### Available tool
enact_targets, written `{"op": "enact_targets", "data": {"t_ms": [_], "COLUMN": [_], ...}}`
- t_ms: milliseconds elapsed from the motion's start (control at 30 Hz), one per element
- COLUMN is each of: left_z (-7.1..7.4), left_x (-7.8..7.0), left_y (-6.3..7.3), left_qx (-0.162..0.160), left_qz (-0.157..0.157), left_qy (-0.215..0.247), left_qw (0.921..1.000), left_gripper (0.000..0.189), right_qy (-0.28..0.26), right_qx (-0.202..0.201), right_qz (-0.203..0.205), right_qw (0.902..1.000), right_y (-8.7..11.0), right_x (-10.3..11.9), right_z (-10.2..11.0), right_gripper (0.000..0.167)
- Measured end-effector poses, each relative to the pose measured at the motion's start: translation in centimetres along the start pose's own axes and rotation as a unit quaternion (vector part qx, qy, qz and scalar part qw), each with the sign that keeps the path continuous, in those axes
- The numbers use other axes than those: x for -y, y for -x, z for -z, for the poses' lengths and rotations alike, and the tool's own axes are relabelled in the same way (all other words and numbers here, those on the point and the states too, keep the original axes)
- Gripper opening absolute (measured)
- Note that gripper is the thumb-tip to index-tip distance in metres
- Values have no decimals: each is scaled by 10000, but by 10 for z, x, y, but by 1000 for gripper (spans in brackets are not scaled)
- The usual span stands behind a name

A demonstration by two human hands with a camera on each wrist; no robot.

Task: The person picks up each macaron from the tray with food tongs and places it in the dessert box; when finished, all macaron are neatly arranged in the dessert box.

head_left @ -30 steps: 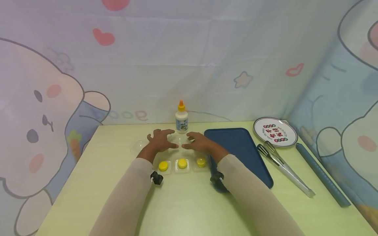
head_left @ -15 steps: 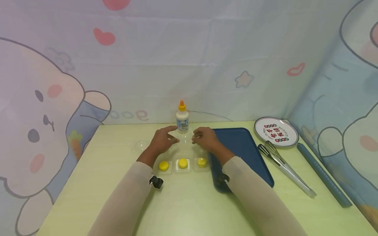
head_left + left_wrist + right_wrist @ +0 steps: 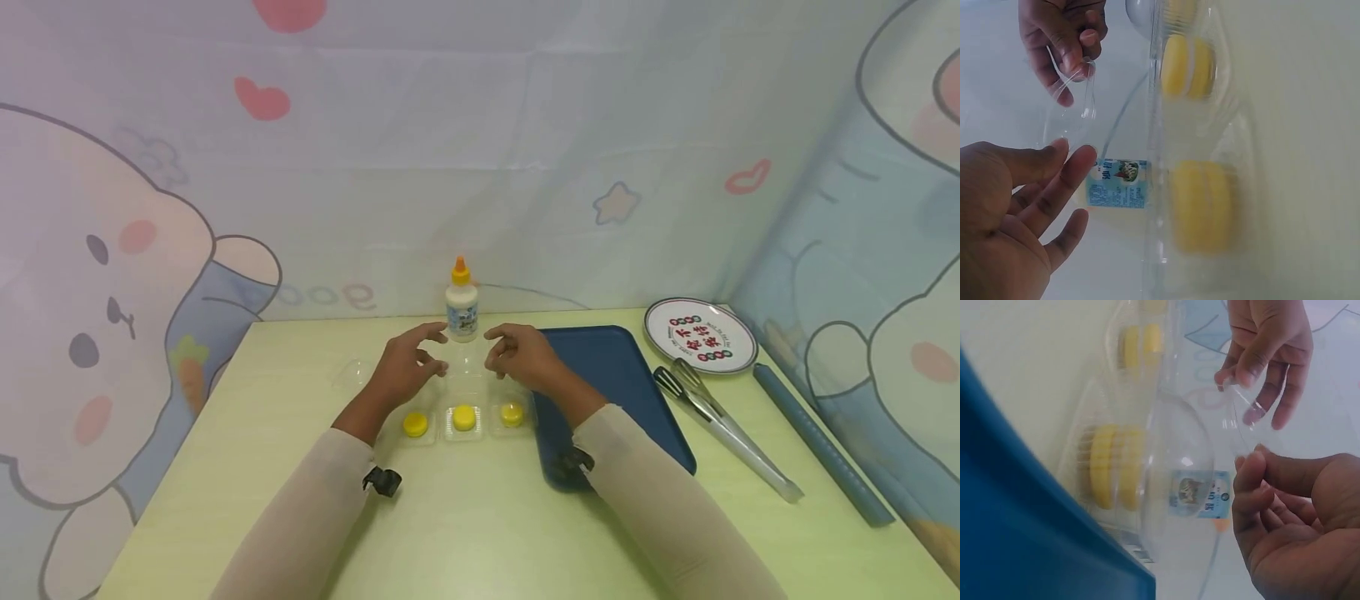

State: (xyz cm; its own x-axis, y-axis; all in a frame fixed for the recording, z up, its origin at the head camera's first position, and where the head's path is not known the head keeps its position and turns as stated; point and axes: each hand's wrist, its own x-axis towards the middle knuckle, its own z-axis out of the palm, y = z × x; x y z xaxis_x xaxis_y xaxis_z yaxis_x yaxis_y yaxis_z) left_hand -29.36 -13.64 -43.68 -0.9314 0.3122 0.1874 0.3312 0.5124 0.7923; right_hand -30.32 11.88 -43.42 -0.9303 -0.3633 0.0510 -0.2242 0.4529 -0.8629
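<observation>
In the head view, my left hand point(image 3: 401, 367) and right hand point(image 3: 525, 358) face each other just in front of a white glue-like bottle with an orange tip point(image 3: 462, 312). Between them is a thin, clear, domed plastic lid point(image 3: 1072, 119). Both wrist views show finger and thumb of each hand pinching its opposite edges. Nearer me stand three clear square trays, each with a yellow macaron: left point(image 3: 415, 424), middle point(image 3: 464, 417) and right point(image 3: 512, 414). A clear dome point(image 3: 1188, 440) covers the right macaron; the middle one looks uncovered.
Another clear lid point(image 3: 354, 372) lies left of my left hand. At right are a dark blue tray point(image 3: 615, 392), partly under my right forearm, a round printed plate point(image 3: 701, 336), metal tongs point(image 3: 727, 433) and a grey-blue bar point(image 3: 821, 446). A cartoon curtain point(image 3: 480, 167) backs the table.
My right hand has drawn its loosely spread fingers together at the lid's edge and shifted slightly right. Both forearms have spread a little outward. The macarons and trays stay put.
</observation>
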Motion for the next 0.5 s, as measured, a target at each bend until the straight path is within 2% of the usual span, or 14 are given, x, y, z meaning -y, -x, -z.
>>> {"op": "enact_targets", "data": {"t_ms": [200, 500], "left_z": [3, 7], "left_x": [-7, -12], "left_y": [8, 21], "left_qx": [96, 221], "left_qz": [-203, -335], "left_qy": [-508, -410], "left_qw": [9985, 9984], "left_gripper": [54, 26], "right_qy": [-94, -44], "right_qx": [287, 588], "right_qz": [91, 247], "right_qw": [9995, 9980], "right_y": [8, 19], "right_x": [9, 7], "right_z": [1, -1], "right_gripper": [43, 36]}}
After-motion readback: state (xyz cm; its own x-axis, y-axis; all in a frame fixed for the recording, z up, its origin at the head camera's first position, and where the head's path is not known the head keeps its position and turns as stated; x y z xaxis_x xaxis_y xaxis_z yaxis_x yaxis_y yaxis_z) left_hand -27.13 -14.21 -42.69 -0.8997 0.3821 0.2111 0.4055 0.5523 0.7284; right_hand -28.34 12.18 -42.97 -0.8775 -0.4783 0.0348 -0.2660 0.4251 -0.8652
